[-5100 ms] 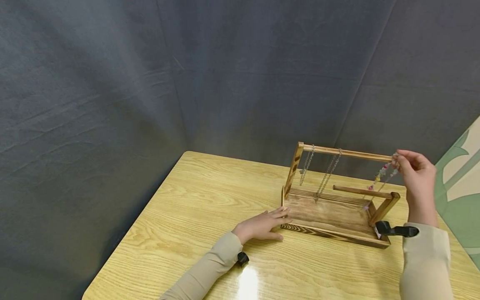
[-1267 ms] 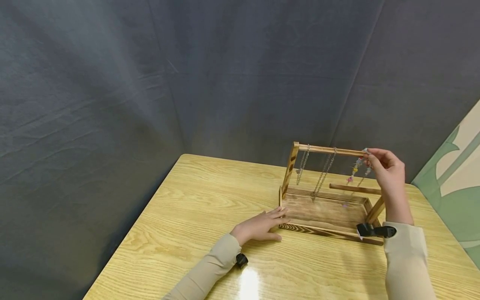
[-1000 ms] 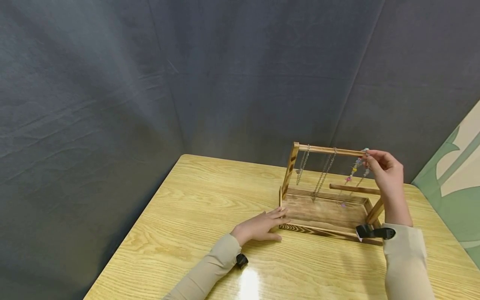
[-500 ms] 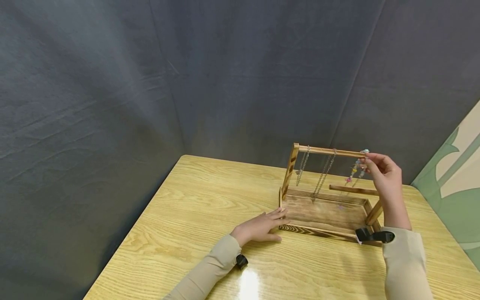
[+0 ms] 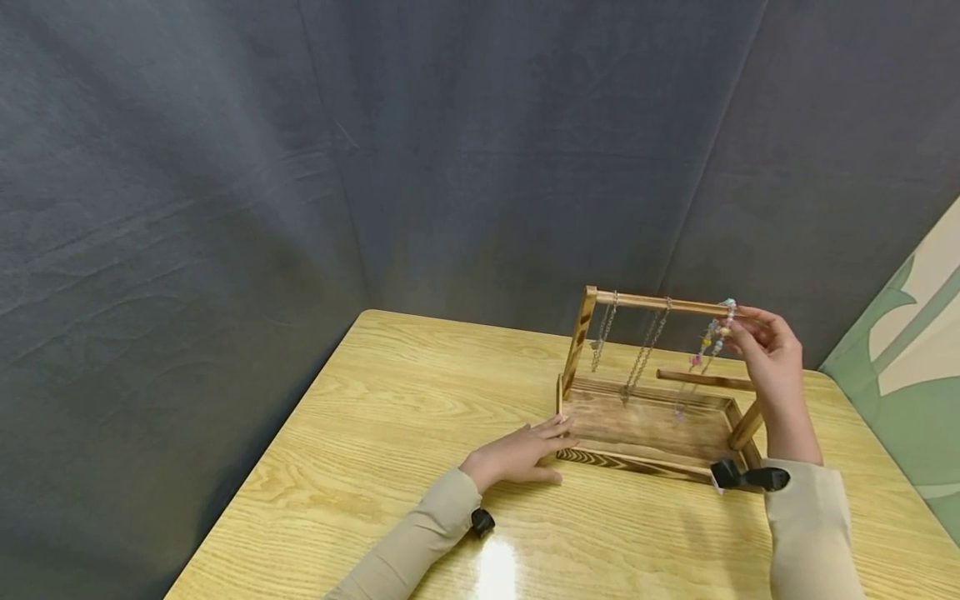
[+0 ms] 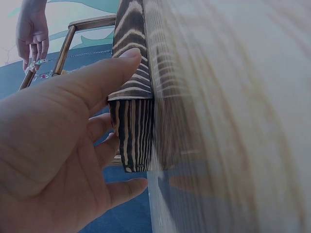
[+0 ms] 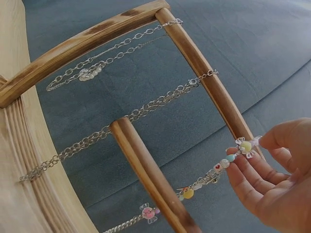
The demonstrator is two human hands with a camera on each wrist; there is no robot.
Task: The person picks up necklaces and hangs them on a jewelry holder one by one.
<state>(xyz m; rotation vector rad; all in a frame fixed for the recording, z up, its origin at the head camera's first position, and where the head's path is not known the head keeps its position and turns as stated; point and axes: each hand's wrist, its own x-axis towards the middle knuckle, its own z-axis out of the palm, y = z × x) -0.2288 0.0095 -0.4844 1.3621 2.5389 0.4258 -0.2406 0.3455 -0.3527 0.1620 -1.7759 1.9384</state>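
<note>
A wooden jewelry stand (image 5: 630, 429) has an upper bar (image 5: 637, 301) and a shorter lower bar (image 5: 705, 380) over a shallow tray. Near the upper bar's free end my right hand (image 5: 776, 367) pinches a colorful beaded necklace (image 7: 218, 166), draped over the bar and hanging past the lower one. Candy-shaped beads show between thumb and fingers in the right wrist view. My left hand (image 5: 517, 454) rests at the tray's front left corner (image 6: 131, 131), straight fingers over the left wall and thumb beside the front wall.
Two silver chains, one short (image 5: 609, 325) with a small pendant and one longer (image 5: 649, 354), hang from the upper bar further left. The stand is on a wood-grain table (image 5: 420, 375). Grey curtain (image 5: 480, 167) backs it, with a green leaf-patterned panel (image 5: 915, 400) at right.
Over several seconds my right hand has moved left with the beaded necklace, onto the upper bar. In the last half second its fingers have lowered slightly along the strand. My left hand has stayed put.
</note>
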